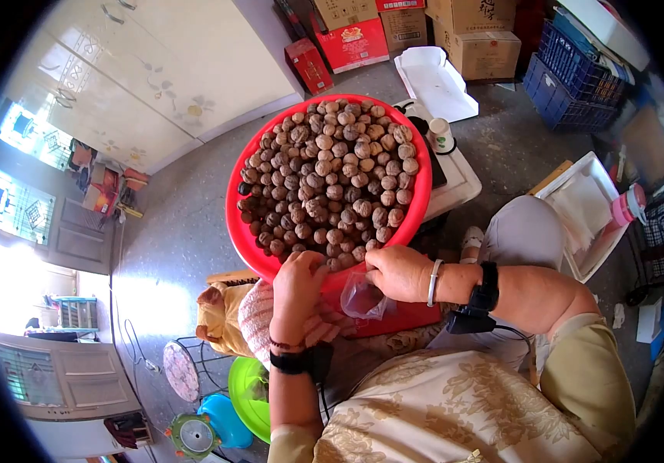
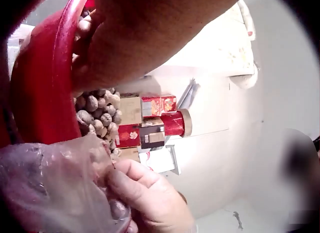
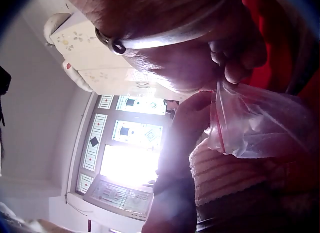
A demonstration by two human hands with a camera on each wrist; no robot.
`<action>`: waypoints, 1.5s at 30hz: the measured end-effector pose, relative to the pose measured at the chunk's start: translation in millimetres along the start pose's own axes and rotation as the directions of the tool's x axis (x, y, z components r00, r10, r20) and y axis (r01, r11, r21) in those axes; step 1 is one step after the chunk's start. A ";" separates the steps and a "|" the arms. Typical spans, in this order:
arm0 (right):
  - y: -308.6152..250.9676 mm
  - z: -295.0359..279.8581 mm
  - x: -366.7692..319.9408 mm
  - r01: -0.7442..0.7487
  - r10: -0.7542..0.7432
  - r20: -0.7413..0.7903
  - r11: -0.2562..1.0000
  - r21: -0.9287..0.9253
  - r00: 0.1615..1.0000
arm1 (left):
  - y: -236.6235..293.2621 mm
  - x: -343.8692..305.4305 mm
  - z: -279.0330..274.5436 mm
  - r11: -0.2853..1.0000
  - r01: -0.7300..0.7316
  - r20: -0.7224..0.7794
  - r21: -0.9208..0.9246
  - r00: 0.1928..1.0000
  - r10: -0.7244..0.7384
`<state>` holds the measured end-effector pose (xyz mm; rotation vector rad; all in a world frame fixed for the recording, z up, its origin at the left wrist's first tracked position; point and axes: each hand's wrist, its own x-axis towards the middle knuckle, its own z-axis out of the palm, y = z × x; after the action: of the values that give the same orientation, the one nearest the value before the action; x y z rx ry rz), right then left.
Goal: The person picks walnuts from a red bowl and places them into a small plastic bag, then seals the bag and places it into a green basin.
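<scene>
A wide red basin (image 1: 233,224) heaped with walnuts (image 1: 324,166) stands before the person. My right hand (image 1: 401,272) pinches the edge of a clear plastic zip bag (image 1: 364,299) just outside the basin's near rim. In the right wrist view the bag (image 3: 255,125) hangs from those fingertips, its red zip strip showing. My left hand (image 1: 299,284) reaches over the near rim, its bent fingers at the walnuts. Its fingertips are hidden in the left wrist view, and I cannot tell whether they grip anything. Pale shapes show inside the bag (image 2: 55,183).
A white board (image 1: 459,189) lies under the basin's right side, with a small white bottle (image 1: 440,133) on it. Cartons (image 1: 486,54) and blue crates (image 1: 567,85) stand behind. At left are a green basin (image 1: 247,405) and a round stool (image 1: 181,370).
</scene>
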<state>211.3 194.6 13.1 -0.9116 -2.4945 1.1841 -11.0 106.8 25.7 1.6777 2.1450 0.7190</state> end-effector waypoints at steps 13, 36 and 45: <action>-2.5 -3.0 -0.7 -0.039 0.039 0.012 0.999 0.030 0.999 | -1.0 40.5 23.3 0.924 0.181 0.267 0.336 0.923 -0.278; 7.1 3.1 3.5 0.019 -0.017 -0.043 0.999 0.027 0.999 | 40.8 -27.9 -19.2 0.736 0.283 0.355 -0.615 0.933 -0.062; 7.8 2.4 3.1 0.064 -0.063 -0.052 0.998 0.013 0.997 | 30.3 -26.8 -6.8 0.948 -0.059 0.131 -0.312 0.986 0.105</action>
<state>211.2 198.8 5.5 -0.8413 -2.4520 1.1435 16.4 85.2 47.1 1.6048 1.7679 0.8744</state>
